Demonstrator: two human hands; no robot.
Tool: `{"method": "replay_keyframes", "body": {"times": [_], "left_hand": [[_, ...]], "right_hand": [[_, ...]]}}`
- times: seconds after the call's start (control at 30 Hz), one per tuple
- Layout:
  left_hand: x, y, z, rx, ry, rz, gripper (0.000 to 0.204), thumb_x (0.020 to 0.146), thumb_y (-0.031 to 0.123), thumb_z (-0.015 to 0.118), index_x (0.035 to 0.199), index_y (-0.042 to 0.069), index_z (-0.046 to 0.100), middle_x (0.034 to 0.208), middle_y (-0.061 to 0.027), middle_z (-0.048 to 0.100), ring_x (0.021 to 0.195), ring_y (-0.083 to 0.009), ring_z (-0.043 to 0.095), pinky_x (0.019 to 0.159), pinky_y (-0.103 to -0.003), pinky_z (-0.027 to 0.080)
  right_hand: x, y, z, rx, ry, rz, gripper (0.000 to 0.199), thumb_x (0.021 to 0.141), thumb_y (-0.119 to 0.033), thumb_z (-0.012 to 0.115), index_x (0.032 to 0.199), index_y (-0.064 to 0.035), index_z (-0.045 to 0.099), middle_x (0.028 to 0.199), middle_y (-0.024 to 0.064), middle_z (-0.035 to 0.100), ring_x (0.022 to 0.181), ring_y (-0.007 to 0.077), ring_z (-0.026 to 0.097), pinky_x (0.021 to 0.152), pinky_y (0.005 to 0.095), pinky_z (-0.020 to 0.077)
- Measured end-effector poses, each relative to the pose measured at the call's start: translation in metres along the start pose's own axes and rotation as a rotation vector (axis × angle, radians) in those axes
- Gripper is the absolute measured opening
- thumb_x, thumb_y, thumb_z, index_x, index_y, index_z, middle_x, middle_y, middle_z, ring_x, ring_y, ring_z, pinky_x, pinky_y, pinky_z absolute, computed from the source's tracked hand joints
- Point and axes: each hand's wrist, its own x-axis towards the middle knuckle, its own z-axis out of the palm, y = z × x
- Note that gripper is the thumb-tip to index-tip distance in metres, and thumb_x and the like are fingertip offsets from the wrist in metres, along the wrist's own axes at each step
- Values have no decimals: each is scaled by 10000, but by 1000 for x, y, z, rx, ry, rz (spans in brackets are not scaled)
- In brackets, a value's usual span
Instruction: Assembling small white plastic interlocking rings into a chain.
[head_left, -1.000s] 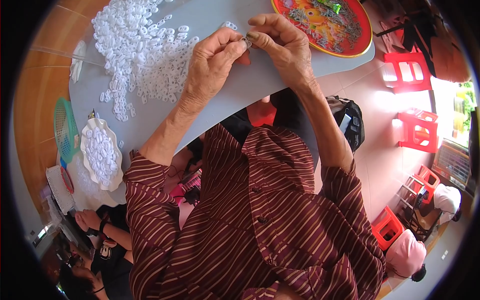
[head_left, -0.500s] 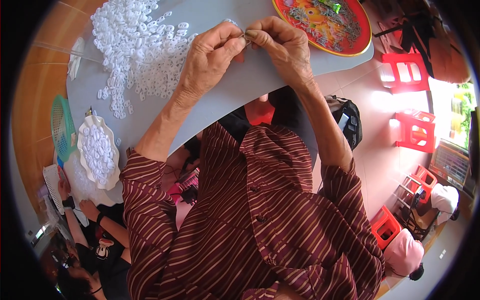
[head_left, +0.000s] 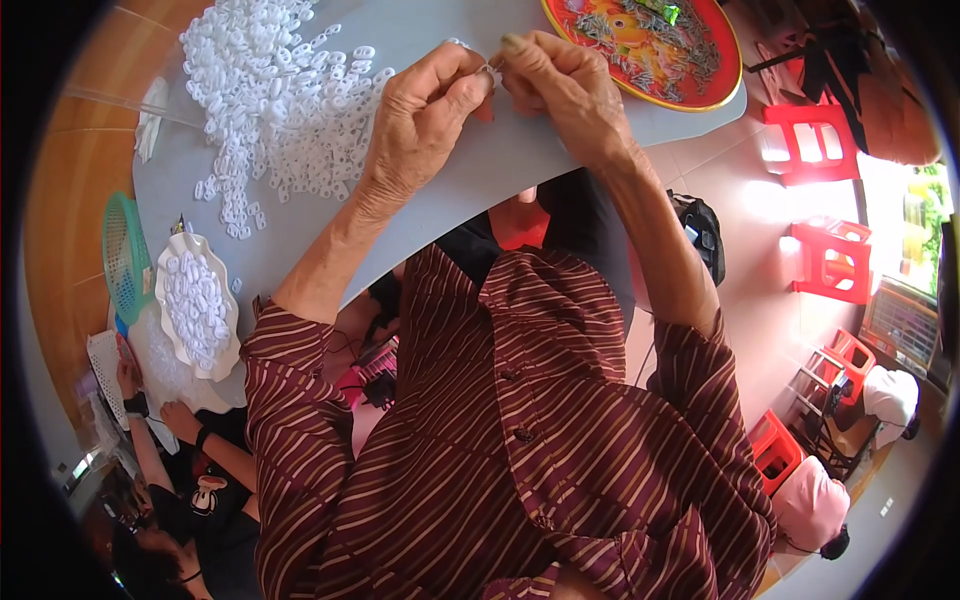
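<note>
Hands [head_left: 495, 85] unmoved — clip [head_left: 487, 70] between fingertips

A tiny white plastic ring piece [head_left: 487, 70], partly hidden, sits pinched upright just right of the loose heap of white plastic rings [head_left: 285, 95].

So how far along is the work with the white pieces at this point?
Done, it seems: a white dish at the left holds a modest batch of white pieces. In hand: the left hand and right hand pinch one small piece together over the grey table. Left: a large loose pile and the metal bits on the red tray, so most remains.
</note>
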Motion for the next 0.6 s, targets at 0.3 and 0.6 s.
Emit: {"method": "replay_keyframes", "body": {"times": [0.3,0.6], "left_hand": [[-2,-7,-2,-91,-26,-81,153,897,166,520,863,31,584,665,-1,584,631,-56,509,596,-224,424],[-5,-8,7,-105,79,10,144,913,155,538,887,23,587,679,8,575,612,-51,492,569,-200,407]], "right_hand": [[-3,7,4,-52,16,-108,218,882,-230,635,884,-12,637,658,-25,556,580,34,473,518,194,396],[-7,13,21,140,131,-71,248,875,-234,645,786,-6,607,646,-6,572,570,40,490,514,193,401]]}}
